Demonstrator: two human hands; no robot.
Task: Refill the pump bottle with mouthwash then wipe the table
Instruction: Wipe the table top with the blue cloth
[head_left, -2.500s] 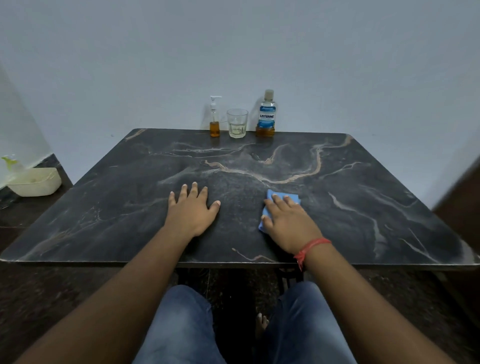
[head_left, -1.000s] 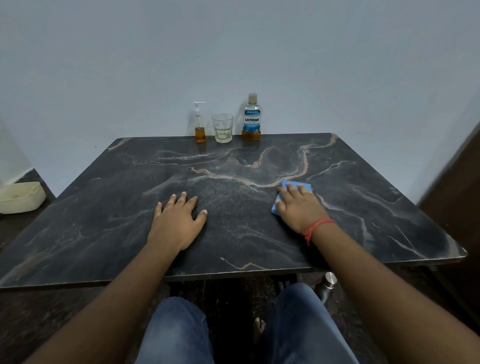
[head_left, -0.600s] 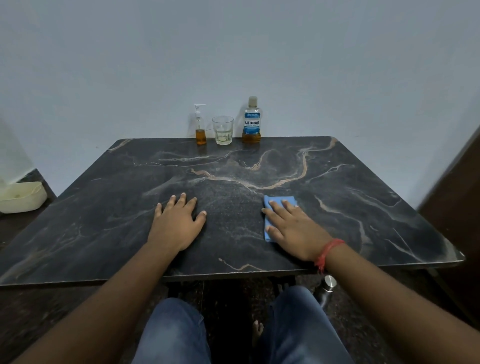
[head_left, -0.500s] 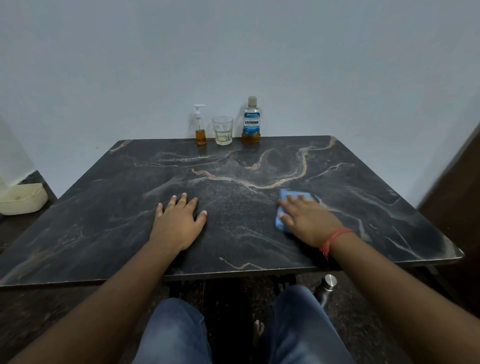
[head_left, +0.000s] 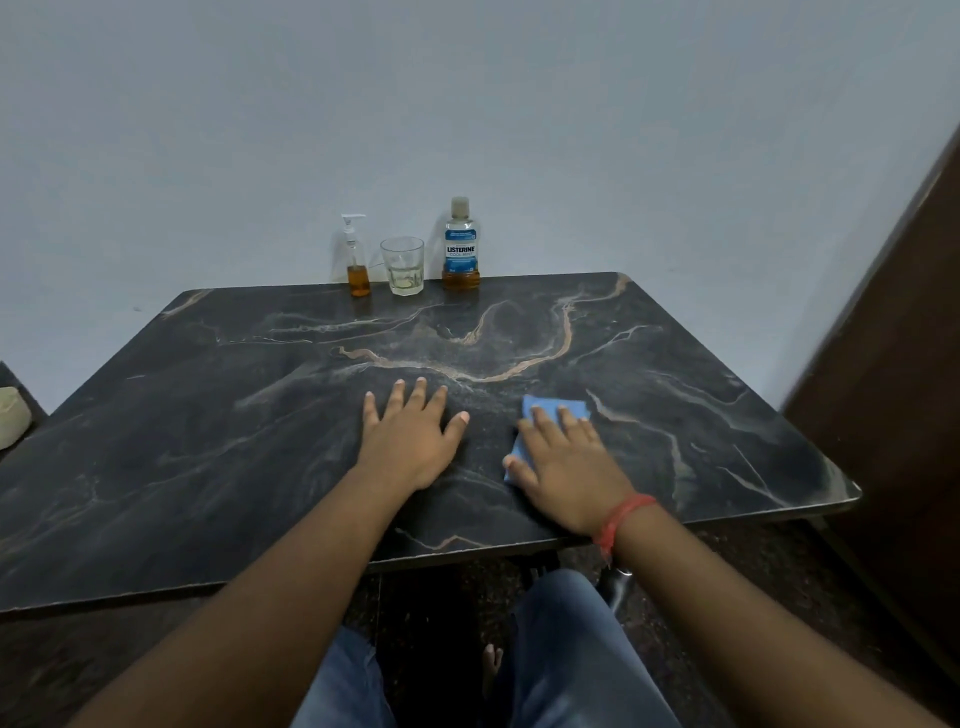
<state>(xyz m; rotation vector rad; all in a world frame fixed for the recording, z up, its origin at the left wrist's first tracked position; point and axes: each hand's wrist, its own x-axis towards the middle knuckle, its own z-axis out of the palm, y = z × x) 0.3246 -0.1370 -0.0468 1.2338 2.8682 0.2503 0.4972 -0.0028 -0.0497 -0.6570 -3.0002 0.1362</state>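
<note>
Drinking glass stands against pale wall.

Right hand covering most of blue cloth; only far edge and left corner showing; cream tub at far left being cut off by picture edge; small print on mouthwash bottle label too small to read; dark metal object under near table edge mostly hiding behind right wrist; bare foot between knees only partly showing; both forearms running out of bottom edge.
</note>
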